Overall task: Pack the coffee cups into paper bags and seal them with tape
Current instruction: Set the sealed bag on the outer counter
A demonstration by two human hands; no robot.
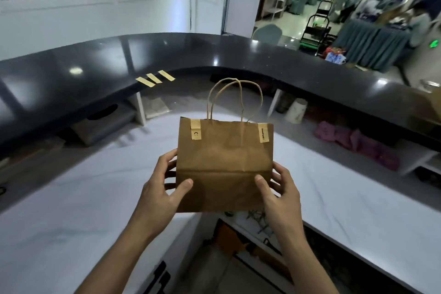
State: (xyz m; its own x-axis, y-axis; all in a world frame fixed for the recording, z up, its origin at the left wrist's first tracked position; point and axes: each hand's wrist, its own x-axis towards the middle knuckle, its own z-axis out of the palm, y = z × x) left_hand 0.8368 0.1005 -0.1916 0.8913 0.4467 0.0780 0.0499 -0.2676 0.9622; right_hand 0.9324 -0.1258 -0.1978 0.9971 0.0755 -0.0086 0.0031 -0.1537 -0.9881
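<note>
A brown paper bag (224, 164) is held upright above the white table (95, 198) by both hands — left hand (162, 188), right hand (279, 193) — its top closed with two tape strips (196, 129).

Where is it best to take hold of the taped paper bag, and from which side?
Probably the paper bag is best held low by both side edges, as the left hand and right hand do. Coming from above, the twisted handles stand free.

black counter (214, 50), three tape strips (155, 78)
</note>
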